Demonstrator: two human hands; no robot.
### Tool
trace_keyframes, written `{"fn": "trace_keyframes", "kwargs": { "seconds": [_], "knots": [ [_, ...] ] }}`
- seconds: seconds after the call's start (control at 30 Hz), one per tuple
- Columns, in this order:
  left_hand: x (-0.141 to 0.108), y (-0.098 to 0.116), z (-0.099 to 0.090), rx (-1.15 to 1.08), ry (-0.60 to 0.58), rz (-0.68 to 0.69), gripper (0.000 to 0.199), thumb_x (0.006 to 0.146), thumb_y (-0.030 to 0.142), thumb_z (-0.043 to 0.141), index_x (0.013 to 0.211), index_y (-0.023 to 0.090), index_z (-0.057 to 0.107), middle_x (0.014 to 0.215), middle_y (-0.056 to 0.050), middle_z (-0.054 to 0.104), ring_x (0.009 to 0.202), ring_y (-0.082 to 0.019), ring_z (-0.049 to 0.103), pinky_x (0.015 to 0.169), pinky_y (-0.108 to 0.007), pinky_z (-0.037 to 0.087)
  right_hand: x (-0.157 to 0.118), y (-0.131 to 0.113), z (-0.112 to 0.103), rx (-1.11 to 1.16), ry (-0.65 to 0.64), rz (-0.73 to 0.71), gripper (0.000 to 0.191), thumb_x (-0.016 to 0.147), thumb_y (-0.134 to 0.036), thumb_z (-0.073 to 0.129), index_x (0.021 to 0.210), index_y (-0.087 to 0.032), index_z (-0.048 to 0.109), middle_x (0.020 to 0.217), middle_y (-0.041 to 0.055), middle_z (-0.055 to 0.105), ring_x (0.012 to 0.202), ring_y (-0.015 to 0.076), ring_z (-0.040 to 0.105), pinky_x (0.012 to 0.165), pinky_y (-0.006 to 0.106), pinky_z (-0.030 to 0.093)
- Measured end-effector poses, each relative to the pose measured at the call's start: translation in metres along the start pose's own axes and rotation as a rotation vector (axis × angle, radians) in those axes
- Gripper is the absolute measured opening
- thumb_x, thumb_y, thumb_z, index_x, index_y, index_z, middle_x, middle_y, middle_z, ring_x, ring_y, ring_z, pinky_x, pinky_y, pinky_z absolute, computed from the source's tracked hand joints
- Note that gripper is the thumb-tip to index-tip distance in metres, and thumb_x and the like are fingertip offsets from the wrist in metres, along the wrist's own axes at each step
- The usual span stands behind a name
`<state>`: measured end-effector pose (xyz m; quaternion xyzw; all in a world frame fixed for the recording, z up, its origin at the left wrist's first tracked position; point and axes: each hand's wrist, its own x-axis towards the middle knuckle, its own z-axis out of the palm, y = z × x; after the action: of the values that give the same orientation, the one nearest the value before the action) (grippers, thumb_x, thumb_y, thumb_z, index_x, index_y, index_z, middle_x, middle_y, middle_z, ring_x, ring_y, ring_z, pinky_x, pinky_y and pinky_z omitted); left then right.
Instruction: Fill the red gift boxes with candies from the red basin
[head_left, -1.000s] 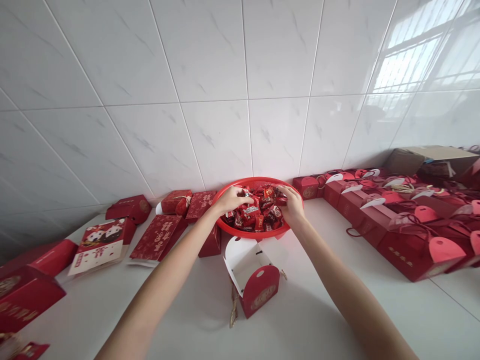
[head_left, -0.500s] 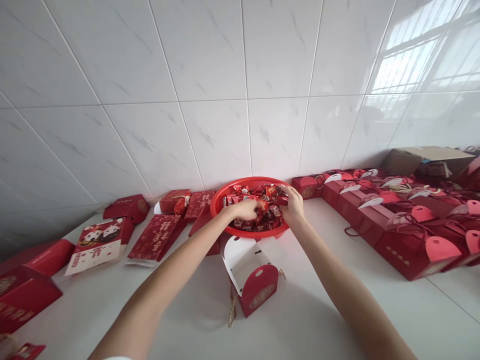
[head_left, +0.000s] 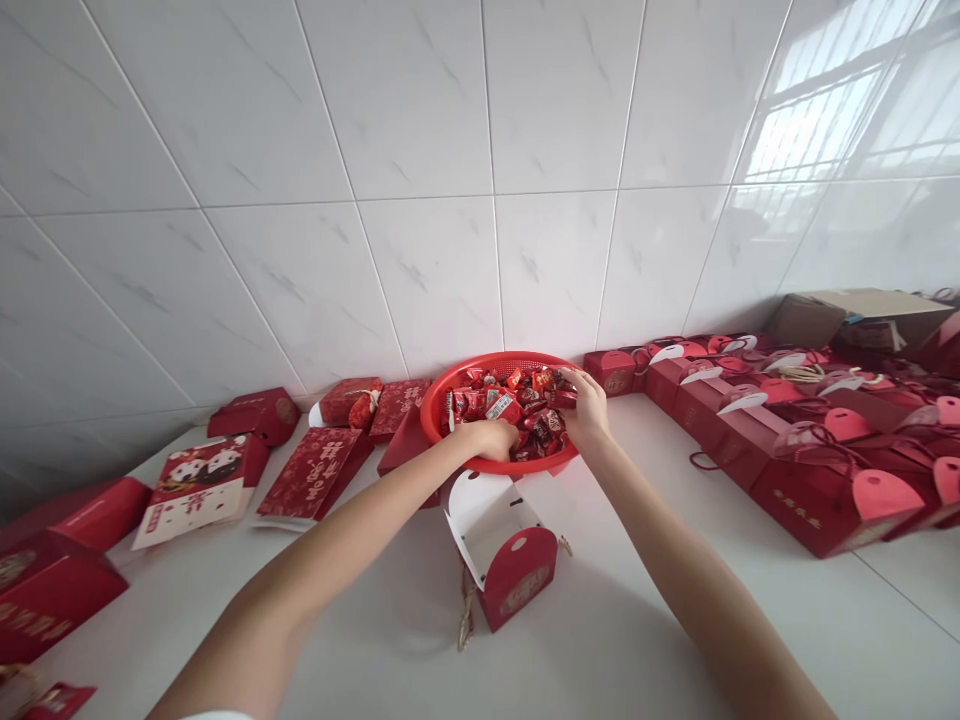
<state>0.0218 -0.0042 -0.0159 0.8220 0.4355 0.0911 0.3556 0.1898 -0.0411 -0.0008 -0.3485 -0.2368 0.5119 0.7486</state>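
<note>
A red plastic basket (head_left: 437,385) full of red-wrapped candies (head_left: 551,425) stands against the wall. Over its front rim reaches my left hand (head_left: 491,438), its fingers curled down among the candies; the fingertips are hidden, so what they grip cannot be made out. At the basket's right side, my right hand (head_left: 589,405) is closed around a red-wrapped candy (head_left: 562,399). Just in front of the basket, between my forearms, an open red gift box (head_left: 517,590) with a white inside and twine handles sits on the table.
Several closed red gift boxes (head_left: 795,500) are packed in rows on the right, with a cardboard box (head_left: 885,305) behind them. More red boxes and packets (head_left: 315,475) lie on the left. A white tiled wall (head_left: 420,280) bounds the white table (head_left: 390,620) at the back.
My left hand has drawn back a little toward the basket's front rim, uncovering a candy with a white label. My right hand has stayed nearly in place.
</note>
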Motion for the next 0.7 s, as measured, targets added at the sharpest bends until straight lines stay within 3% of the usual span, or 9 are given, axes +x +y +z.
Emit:
{"fn": "trace_keyframes", "kwargs": {
  "seconds": [0.1,0.23,0.33,0.47,0.7],
  "knots": [
    [-0.002,0.004,0.0,0.088,-0.106,-0.027,0.021,0.045,0.012,0.074,0.04,0.022,0.057,0.04,0.0,0.052,0.045,-0.017,0.05,0.05,-0.029,0.04,-0.001,-0.001,0.0,-0.001,0.016,0.009,0.015,0.055,-0.026,0.076,0.065,-0.022,0.065,0.068,-0.0032,0.067,0.056,0.0134,0.059,0.04,0.022,0.043],
    [-0.011,0.012,-0.006,0.077,-0.129,-0.024,0.016,0.052,0.015,0.071,0.043,0.022,0.059,0.044,0.001,0.054,0.048,-0.017,0.05,0.052,-0.029,0.039,-0.002,-0.001,0.0,-0.013,0.009,0.006,0.015,0.056,-0.027,0.075,0.064,-0.022,0.064,0.068,-0.0031,0.067,0.057,0.0138,0.059,0.041,0.023,0.043],
    [-0.015,0.016,-0.012,-0.021,-0.099,-0.009,0.007,0.054,0.016,0.067,0.052,0.022,0.066,0.05,0.003,0.06,0.053,-0.016,0.055,0.055,-0.026,0.042,-0.001,0.0,0.0,-0.021,0.0,-0.003,0.016,0.057,-0.028,0.076,0.065,-0.023,0.064,0.068,-0.0027,0.067,0.057,0.0142,0.059,0.04,0.023,0.043],
    [-0.018,0.018,-0.023,-0.22,0.015,0.005,0.009,0.061,0.021,0.066,0.065,0.021,0.074,0.073,0.0,0.075,0.075,-0.02,0.068,0.072,-0.027,0.052,0.0,0.002,0.0,-0.013,0.004,-0.021,0.014,0.057,-0.028,0.076,0.066,-0.023,0.065,0.071,-0.0017,0.068,0.06,0.0152,0.06,0.043,0.024,0.046],
    [-0.027,0.014,-0.04,-0.435,0.119,-0.004,0.013,0.067,0.029,0.07,0.07,0.02,0.078,0.081,-0.005,0.078,0.083,-0.022,0.069,0.081,-0.032,0.054,0.0,0.0,0.0,0.005,0.011,0.006,0.016,0.054,-0.026,0.077,0.063,-0.023,0.063,0.066,-0.0034,0.067,0.058,0.0148,0.059,0.042,0.024,0.045]
  ]
}}
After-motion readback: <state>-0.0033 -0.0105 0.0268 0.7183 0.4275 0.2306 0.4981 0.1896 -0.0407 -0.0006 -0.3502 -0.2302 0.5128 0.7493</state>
